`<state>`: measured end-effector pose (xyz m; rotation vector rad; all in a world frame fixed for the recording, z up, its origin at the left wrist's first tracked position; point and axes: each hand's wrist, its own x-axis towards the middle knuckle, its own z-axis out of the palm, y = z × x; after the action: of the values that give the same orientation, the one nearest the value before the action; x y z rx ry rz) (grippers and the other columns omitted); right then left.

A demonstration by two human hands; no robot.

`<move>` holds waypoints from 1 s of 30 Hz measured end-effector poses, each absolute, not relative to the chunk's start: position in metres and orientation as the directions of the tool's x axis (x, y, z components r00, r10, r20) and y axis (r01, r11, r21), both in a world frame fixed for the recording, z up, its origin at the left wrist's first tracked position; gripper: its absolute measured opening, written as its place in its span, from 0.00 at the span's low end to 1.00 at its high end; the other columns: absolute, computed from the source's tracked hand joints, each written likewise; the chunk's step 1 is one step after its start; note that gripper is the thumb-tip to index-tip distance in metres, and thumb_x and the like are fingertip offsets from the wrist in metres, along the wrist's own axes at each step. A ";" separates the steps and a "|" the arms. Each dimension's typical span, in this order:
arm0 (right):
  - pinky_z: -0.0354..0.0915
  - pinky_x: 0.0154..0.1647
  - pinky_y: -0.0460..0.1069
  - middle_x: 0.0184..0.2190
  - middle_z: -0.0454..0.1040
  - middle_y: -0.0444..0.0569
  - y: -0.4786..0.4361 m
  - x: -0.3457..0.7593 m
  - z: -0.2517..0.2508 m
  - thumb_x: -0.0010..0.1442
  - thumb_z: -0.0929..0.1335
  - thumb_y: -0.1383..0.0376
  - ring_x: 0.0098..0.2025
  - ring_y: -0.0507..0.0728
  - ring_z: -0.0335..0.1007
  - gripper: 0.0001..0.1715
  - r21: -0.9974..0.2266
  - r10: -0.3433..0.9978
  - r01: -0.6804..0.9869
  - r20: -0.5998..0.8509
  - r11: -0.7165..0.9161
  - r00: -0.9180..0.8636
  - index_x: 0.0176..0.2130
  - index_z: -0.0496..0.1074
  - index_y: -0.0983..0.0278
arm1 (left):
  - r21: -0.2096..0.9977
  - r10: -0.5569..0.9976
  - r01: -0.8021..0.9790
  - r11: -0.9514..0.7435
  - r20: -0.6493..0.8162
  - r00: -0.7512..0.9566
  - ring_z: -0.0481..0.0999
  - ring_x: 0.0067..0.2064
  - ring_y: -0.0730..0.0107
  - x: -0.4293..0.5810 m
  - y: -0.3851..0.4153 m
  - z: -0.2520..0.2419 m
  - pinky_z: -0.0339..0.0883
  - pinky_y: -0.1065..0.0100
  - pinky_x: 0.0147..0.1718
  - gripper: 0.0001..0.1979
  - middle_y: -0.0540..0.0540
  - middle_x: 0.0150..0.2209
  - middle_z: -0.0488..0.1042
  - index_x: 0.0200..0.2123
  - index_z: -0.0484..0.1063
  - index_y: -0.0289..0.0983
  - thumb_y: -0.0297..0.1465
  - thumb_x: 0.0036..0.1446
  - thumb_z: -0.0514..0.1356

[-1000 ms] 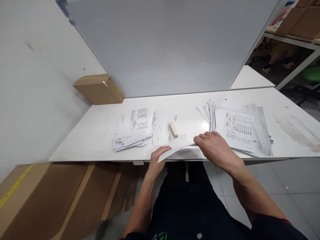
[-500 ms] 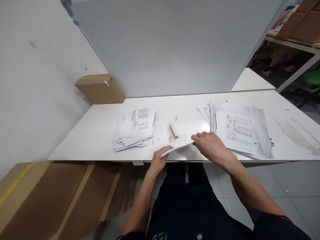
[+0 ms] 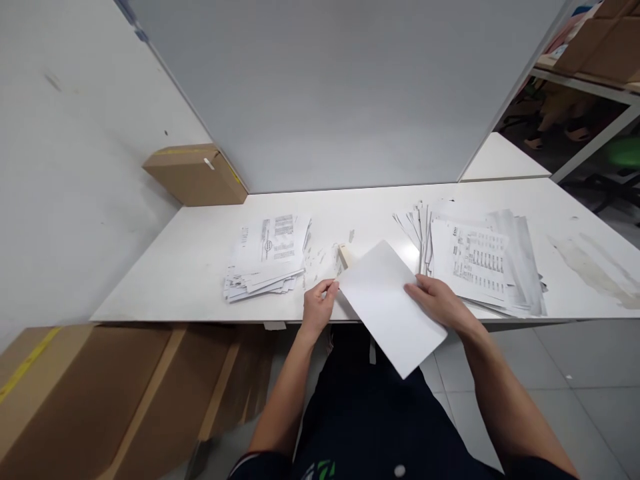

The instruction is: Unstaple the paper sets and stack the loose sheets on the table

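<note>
Blank white paper (image 3: pixel 393 307), one sheet or a few together, is held tilted over the table's front edge. My left hand (image 3: pixel 319 308) pinches its left corner between thumb and fingertips. On the paper's right side, my right hand (image 3: pixel 440 301) grips the edge, thumb on top. Partly covered by the paper, a cream stapler (image 3: pixel 344 256) lies on the table. To the left is a stack of printed sheets (image 3: pixel 270 257); to the right, close to my right hand, spreads a looser pile of printed papers (image 3: pixel 480 263).
The white table (image 3: pixel 165 267) meets a tall grey-white panel (image 3: pixel 350 100) at the back. A cardboard box (image 3: pixel 200 177) sits in the back left corner, and larger cardboard boxes (image 3: pixel 90 393) stand below at left. Behind the panel at right, a person's feet (image 3: pixel 535 141) show.
The paper has turned from nearly edge-on to showing its blank face, and now hides part of the stapler. My right hand has moved slightly right and down along with it.
</note>
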<state>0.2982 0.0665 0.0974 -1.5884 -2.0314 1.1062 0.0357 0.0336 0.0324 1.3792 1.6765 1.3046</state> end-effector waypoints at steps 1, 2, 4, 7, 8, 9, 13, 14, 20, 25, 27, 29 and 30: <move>0.54 0.22 0.46 0.22 0.65 0.43 0.066 0.302 0.086 0.58 0.59 0.52 0.23 0.52 0.61 0.19 -0.760 0.921 0.650 -0.256 -0.003 -0.295 0.24 0.58 0.62 | 0.922 0.943 0.386 -0.032 0.157 -0.295 0.73 0.35 0.68 0.037 0.038 0.029 0.65 0.70 0.35 0.12 0.47 0.31 0.76 0.34 0.75 0.37 0.38 0.54 0.56; 0.54 0.22 0.46 0.22 0.64 0.43 0.065 0.304 0.075 0.57 0.59 0.51 0.24 0.52 0.61 0.20 -0.768 0.912 0.637 -0.306 -0.067 -0.273 0.23 0.58 0.62 | 0.908 0.937 0.417 -0.041 0.181 -0.300 0.73 0.36 0.68 0.039 0.042 0.025 0.65 0.70 0.37 0.13 0.46 0.33 0.76 0.36 0.74 0.37 0.37 0.55 0.55; 0.55 0.23 0.46 0.21 0.64 0.43 0.063 0.309 0.059 0.55 0.60 0.51 0.24 0.52 0.61 0.20 -0.770 0.901 0.621 -0.364 -0.149 -0.236 0.23 0.58 0.63 | 0.868 0.927 0.493 -0.052 0.225 -0.299 0.73 0.40 0.67 0.041 0.049 0.017 0.65 0.68 0.40 0.14 0.44 0.37 0.76 0.41 0.72 0.36 0.36 0.57 0.53; 0.56 0.25 0.46 0.22 0.66 0.44 0.061 0.314 0.049 0.54 0.61 0.51 0.26 0.53 0.63 0.19 -0.758 0.910 0.620 -0.379 -0.201 -0.168 0.24 0.61 0.64 | 0.771 0.927 0.632 -0.075 0.288 -0.242 0.71 0.42 0.66 0.044 0.057 0.008 0.63 0.65 0.44 0.16 0.43 0.40 0.74 0.49 0.68 0.36 0.33 0.59 0.50; 0.57 0.26 0.46 0.23 0.66 0.44 0.062 0.315 0.048 0.54 0.61 0.51 0.27 0.54 0.63 0.19 -0.754 0.915 0.625 -0.372 -0.201 -0.154 0.24 0.62 0.64 | 0.729 0.931 0.678 -0.098 0.308 -0.197 0.70 0.42 0.66 0.044 0.058 0.006 0.62 0.64 0.44 0.17 0.43 0.40 0.74 0.51 0.66 0.36 0.31 0.59 0.49; 0.57 0.27 0.46 0.24 0.67 0.45 0.063 0.317 0.048 0.54 0.60 0.51 0.28 0.54 0.64 0.19 -0.750 0.919 0.631 -0.367 -0.200 -0.145 0.25 0.63 0.64 | 0.684 0.934 0.718 -0.127 0.327 -0.146 0.70 0.42 0.66 0.045 0.059 0.006 0.61 0.63 0.45 0.18 0.43 0.40 0.73 0.53 0.64 0.37 0.30 0.60 0.48; 0.59 0.28 0.47 0.27 0.71 0.47 0.071 0.318 0.047 0.54 0.59 0.52 0.31 0.56 0.66 0.20 -0.726 0.921 0.656 -0.369 -0.203 -0.124 0.29 0.66 0.65 | 0.534 0.933 0.820 -0.208 0.360 0.002 0.68 0.42 0.66 0.047 0.061 0.007 0.59 0.62 0.45 0.22 0.43 0.40 0.71 0.58 0.57 0.38 0.26 0.60 0.45; 0.59 0.28 0.47 0.27 0.71 0.47 0.073 0.316 0.047 0.54 0.59 0.52 0.30 0.56 0.66 0.20 -0.720 0.921 0.664 -0.370 -0.201 -0.122 0.29 0.66 0.65 | 0.507 0.935 0.836 -0.210 0.355 0.019 0.67 0.42 0.65 0.048 0.061 0.008 0.58 0.62 0.44 0.22 0.43 0.40 0.71 0.58 0.56 0.39 0.26 0.60 0.44; 0.58 0.29 0.47 0.27 0.72 0.48 0.084 0.304 0.041 0.54 0.59 0.52 0.31 0.56 0.67 0.19 -0.689 0.937 0.710 -0.326 -0.144 -0.126 0.26 0.65 0.64 | 0.414 0.953 0.900 -0.134 0.302 0.003 0.63 0.41 0.64 0.050 0.062 0.006 0.58 0.63 0.42 0.26 0.43 0.43 0.66 0.57 0.59 0.45 0.23 0.57 0.46; 0.58 0.30 0.47 0.26 0.72 0.49 0.086 0.296 0.037 0.55 0.58 0.53 0.31 0.56 0.67 0.18 -0.651 0.948 0.748 -0.302 -0.125 -0.105 0.26 0.65 0.64 | 0.398 0.957 0.908 -0.134 0.291 0.013 0.62 0.41 0.63 0.050 0.062 0.004 0.58 0.63 0.41 0.27 0.43 0.43 0.65 0.56 0.62 0.45 0.20 0.54 0.45; 0.58 0.30 0.47 0.26 0.71 0.48 0.084 0.294 0.039 0.54 0.59 0.54 0.30 0.56 0.67 0.17 -0.648 0.955 0.752 -0.282 -0.120 -0.090 0.27 0.65 0.64 | 0.384 0.953 0.913 -0.138 0.302 0.017 0.62 0.41 0.62 0.050 0.062 0.004 0.59 0.63 0.42 0.28 0.42 0.43 0.65 0.55 0.62 0.44 0.19 0.54 0.45; 0.58 0.29 0.47 0.25 0.71 0.47 0.082 0.294 0.044 0.54 0.59 0.54 0.30 0.56 0.66 0.16 -0.663 0.964 0.740 -0.254 -0.112 -0.081 0.27 0.65 0.64 | 0.373 0.947 0.917 -0.145 0.319 0.019 0.62 0.41 0.62 0.049 0.062 0.003 0.59 0.62 0.42 0.28 0.42 0.43 0.65 0.56 0.61 0.44 0.19 0.54 0.46; 0.58 0.29 0.47 0.26 0.71 0.47 0.081 0.296 0.049 0.54 0.59 0.54 0.30 0.55 0.66 0.17 -0.677 0.967 0.726 -0.247 -0.120 -0.071 0.27 0.65 0.64 | 0.369 0.944 0.917 -0.150 0.330 0.021 0.62 0.41 0.62 0.050 0.061 0.002 0.59 0.62 0.42 0.28 0.42 0.43 0.66 0.57 0.60 0.43 0.19 0.54 0.45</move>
<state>0.2961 0.0808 0.0485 -1.8745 -1.8214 1.0014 0.0495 0.0613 0.0023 2.2070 2.0134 0.7868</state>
